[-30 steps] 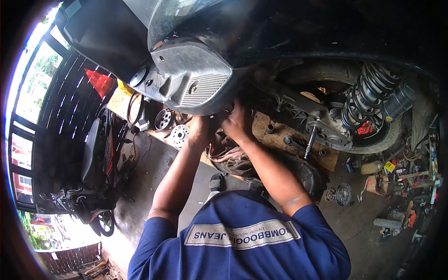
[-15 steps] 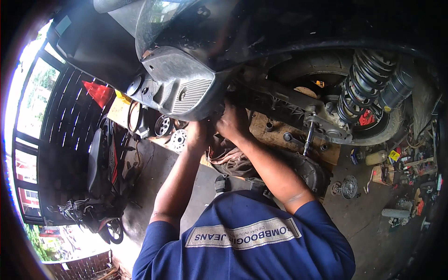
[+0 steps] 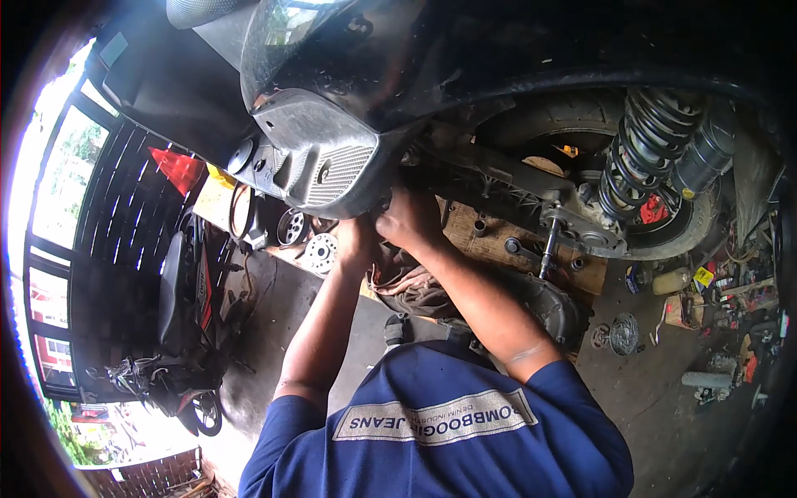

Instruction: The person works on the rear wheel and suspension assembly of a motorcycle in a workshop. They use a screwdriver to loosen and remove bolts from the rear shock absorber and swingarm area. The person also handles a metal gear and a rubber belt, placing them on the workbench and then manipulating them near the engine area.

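Both hands reach in beneath the grey ribbed footboard of a dark scooter. My left hand is under its lower edge, fingers hidden. Close beside it, to the right, is my right hand, whose fingers are also out of sight behind the bodywork. What either hand touches cannot be made out. Just below them a crumpled brown rag lies on the cardboard. Left of my left hand sits a pale round metal plate with holes.
A socket wrench hangs off the scooter's swingarm, near the coil shock absorber and rear wheel. A black engine cover lies below. Loose tools and parts crowd the right. Another motorcycle stands at left.
My right hand has shifted slightly left and down beside the left hand. The whole view has moved a little; otherwise the parts lie as before.
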`<action>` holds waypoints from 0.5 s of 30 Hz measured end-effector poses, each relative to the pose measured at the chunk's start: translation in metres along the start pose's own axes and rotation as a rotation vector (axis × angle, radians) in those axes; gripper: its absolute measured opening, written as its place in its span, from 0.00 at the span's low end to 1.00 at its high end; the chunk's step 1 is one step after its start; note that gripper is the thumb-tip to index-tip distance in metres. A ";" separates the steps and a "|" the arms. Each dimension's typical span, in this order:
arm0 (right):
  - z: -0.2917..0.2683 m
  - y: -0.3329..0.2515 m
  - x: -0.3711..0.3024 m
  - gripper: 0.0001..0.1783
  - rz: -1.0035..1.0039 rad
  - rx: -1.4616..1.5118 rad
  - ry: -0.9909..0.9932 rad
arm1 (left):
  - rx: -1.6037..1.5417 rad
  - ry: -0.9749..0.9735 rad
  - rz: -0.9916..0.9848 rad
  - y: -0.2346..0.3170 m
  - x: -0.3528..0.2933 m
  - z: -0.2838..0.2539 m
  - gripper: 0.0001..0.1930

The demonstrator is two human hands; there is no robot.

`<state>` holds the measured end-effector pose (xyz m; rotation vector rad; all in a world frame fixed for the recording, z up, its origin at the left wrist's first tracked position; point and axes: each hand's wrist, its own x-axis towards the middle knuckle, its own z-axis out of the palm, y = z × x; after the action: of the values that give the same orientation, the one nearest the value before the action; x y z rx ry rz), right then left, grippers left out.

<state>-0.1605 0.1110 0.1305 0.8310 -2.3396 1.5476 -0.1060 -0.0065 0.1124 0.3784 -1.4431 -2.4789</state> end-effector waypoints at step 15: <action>-0.005 -0.001 0.000 0.33 -0.022 -0.002 0.003 | 0.229 -0.020 0.079 -0.007 -0.002 0.005 0.21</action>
<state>-0.1603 0.1155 0.1337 0.8501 -2.3214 1.5365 -0.1062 0.0014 0.1085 0.3330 -1.7217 -2.2686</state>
